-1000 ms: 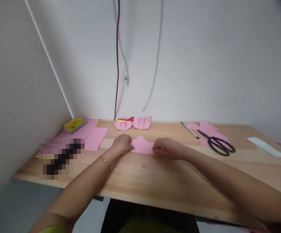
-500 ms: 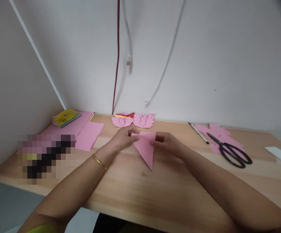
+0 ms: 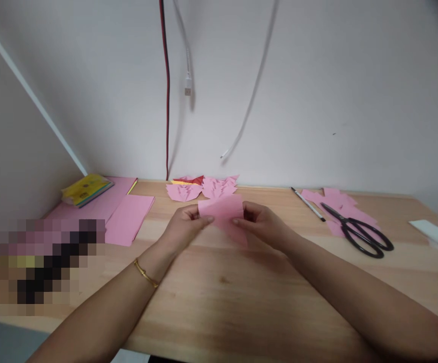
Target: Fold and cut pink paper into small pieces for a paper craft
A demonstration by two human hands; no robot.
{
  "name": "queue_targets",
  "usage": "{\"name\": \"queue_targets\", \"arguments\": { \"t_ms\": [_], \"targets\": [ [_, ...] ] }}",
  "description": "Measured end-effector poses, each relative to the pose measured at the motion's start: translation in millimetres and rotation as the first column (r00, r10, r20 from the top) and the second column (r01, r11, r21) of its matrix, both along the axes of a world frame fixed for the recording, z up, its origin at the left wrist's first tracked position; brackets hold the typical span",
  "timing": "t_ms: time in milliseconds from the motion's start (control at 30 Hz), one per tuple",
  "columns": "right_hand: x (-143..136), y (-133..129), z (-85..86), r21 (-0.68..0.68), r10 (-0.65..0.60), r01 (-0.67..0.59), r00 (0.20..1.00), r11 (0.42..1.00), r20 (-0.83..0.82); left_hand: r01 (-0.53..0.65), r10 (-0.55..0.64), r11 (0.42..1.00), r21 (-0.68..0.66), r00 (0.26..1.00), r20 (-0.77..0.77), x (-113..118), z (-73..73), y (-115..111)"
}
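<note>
Between my two hands is a piece of pink paper (image 3: 222,212), raised over the tabletop, its lower part blurred. My left hand (image 3: 188,224) pinches its left edge, thumb on the near face and fingers behind. On the opposite edge my right hand (image 3: 260,222) has the same kind of grip. Just behind the paper, by the wall, lie pink cut-paper shapes (image 3: 219,186) with jagged edges. A red and yellow piece (image 3: 188,180) shows among them.
On the right, black-handled scissors (image 3: 363,234) rest on pink scraps (image 3: 340,199), beside a pen (image 3: 308,204). A white strip (image 3: 434,237) lies farther right. Pink sheets (image 3: 130,222) and a yellow packet (image 3: 86,190) are at left, near a pixelated patch. Cables (image 3: 187,83) hang along the wall.
The paper has gone from a downward-pointing triangle to a wider, more rectangular upper shape with a blurred lower part. Both hands still grip it. The view has shifted slightly.
</note>
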State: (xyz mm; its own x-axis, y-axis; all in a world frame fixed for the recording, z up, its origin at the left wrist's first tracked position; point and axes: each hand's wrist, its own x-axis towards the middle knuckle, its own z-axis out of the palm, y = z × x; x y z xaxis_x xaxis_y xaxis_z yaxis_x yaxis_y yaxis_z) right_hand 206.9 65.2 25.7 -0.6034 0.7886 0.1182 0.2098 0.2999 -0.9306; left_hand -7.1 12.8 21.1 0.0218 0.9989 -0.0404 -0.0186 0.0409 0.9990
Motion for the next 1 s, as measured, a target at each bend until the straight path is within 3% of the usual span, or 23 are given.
{"name": "queue_targets", "arguments": {
  "t_ms": [133,200,267,333,367,433,500,600,800,1000],
  "targets": [
    [2.1,-3.2,5.7,0.244,-0.104,0.102,0.995,0.965,-0.002,-0.011,0.098,0.965,0.262,0.942,-0.32,-0.2,11.2,-7.7],
    [4.7,-4.5,5.7,0.438,-0.136,0.128,0.991,0.89,-0.013,0.066,0.199,0.872,0.485,0.857,-0.475,-3.2,16.7,-11.0],
    [7.5,-4.5,2.5,0.603,-0.13,0.116,0.991,0.789,-0.021,0.201,0.278,0.744,0.637,0.773,-0.57,-7.5,19.1,-12.1],
    [9.3,-2.7,-3.6,0.712,-0.116,0.066,0.993,0.699,0.022,0.33,0.326,0.664,0.671,0.68,-0.657,-11.9,17.6,-10.4],
    [9.8,-1.4,-7.0,0.743,-0.106,0.018,0.992,0.669,0.072,0.387,0.332,0.656,0.648,0.623,-0.708,-13.9,15.5,-8.9],
    [9.6,1.4,-13.3,0.744,-0.063,-0.125,0.974,0.656,0.22,0.489,0.28,0.689,0.536,0.502,-0.818,-16.7,10.3,-5.2],
    [8.9,3.0,-17.0,0.668,0.001,-0.265,0.93,0.695,0.368,0.564,0.145,0.741,0.364,0.394,-0.908,-18.0,5.9,-2.7],
    [8.8,2.9,-16.8,0.545,0.076,-0.367,0.872,0.754,0.483,0.612,-0.06,0.774,0.16,0.323,-0.945,-17.1,5.7,-3.7],
    [12.9,3.5,-11.2,0.471,0.132,-0.433,0.828,0.769,0.545,0.585,-0.156,0.809,0.051,0.298,-0.942,-13.7,16.7,-11.9],
    [12.8,5.6,-12.2,0.439,0.152,-0.381,0.868,0.813,0.472,0.452,-0.163,0.89,0.063,0.443,-0.881,-16.1,8.9,-6.0]
  ]
}}
